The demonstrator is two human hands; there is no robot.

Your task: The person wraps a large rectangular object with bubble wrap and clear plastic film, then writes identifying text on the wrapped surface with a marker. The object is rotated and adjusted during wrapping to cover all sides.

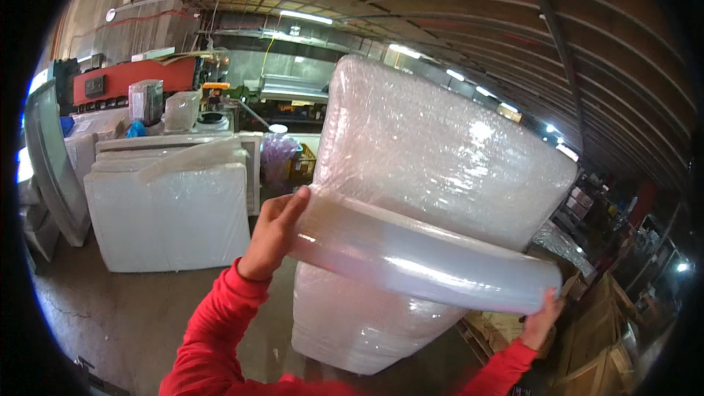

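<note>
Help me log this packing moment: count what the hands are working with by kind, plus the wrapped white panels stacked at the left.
Stretch film roll: 1
Tall bubble-wrapped item: 1
Hands on the roll: 2, left hand, right hand
Stack of wrapped white panels: 1 stack; the panels in it cannot be told apart
Total: 5

Translucent white film roll (429, 253), red sleeves (220, 330)

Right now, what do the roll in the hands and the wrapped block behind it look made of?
Roll: thin clear plastic stretch film by the look, glossy and milky-translucent, with long light streaks along it. The left hand and right hand hold its two ends.
Wrapped block: outer layer looks like bubble wrap under film, dimpled and shiny. What is inside cannot be told.
</note>
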